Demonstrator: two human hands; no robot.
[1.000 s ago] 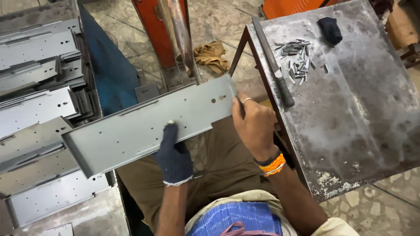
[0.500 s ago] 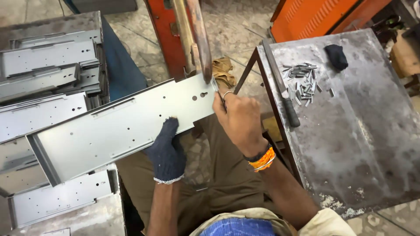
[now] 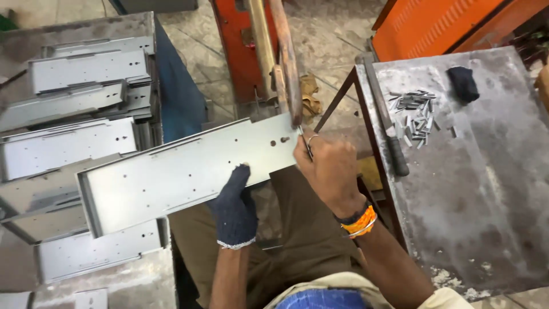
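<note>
1. Workshop floor of worn stone tiles; orange-red machine frame [image 3: 243,51] at top centre, with two upright rusty arms [image 3: 286,63] coming down toward the person's lap.
2. Long grey sheet-metal panel [image 3: 183,171] with folded edges and punched holes lies across the lap. Its long axis runs from lower left up to upper right; right end sits under the tip of the machine arms.
3. Left hand [image 3: 235,209], in a dark knit glove, lies flat on the near long edge of the panel, fingers pressed on the top face; not closed round it, just bearing on it near mid-length.
4. Right hand [image 3: 330,169], bare, ring on one finger and orange bands at the wrist, is at the panel's right end, fingers pinched together on a small metal piece [image 3: 306,146] right at the edge by the arm tip. Exact grip on the panel itself not clear.
5. Right hand is the nearer one to the machine tip; left hand is well back along the panel.
6. Left side: stack of similar grey panels [image 3: 80,86] on a blue stand.
7. Right side: stained steel desk [image 3: 486,189] with a heap of small metal strips [image 3: 414,114] near its far left corner, a dark cloth [image 3: 463,83] beside them, a long dark-handled tool [image 3: 389,123] along its left edge.
</note>
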